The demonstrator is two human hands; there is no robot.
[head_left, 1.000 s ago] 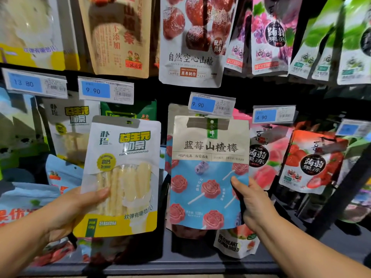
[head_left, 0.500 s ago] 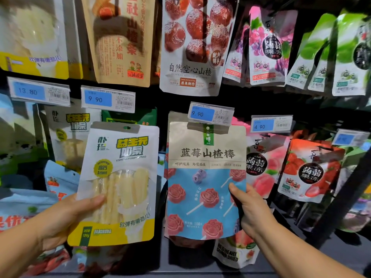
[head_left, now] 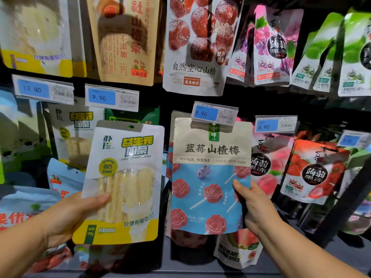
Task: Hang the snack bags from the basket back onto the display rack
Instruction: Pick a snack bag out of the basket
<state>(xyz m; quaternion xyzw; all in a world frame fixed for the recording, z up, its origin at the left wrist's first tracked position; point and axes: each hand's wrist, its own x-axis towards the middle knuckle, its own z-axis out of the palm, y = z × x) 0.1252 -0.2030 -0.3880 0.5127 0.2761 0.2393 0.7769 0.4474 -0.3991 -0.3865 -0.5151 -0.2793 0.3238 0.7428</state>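
Rack point(head_left: 341, 209) behind, hands point(head_left: 66, 215) point(head_left: 256, 207) around snack bags point(head_left: 124, 177) point(head_left: 210, 157)

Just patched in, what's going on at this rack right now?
A person faces the snack rack with a bag in each hand. The left hand grips a white-and-yellow bag of pale sticks; the right hand pinches a beige-and-blue lollipop-print bag, its top behind a blue 9.90 price tag. Whether it is hooked is unclear.

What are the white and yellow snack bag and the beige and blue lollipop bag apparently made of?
White and yellow snack bag: probably glossy plastic film; its clear window shows pale sticks. Beige and blue lollipop bag: perhaps matte laminate; the top looks like dull kraft paper.
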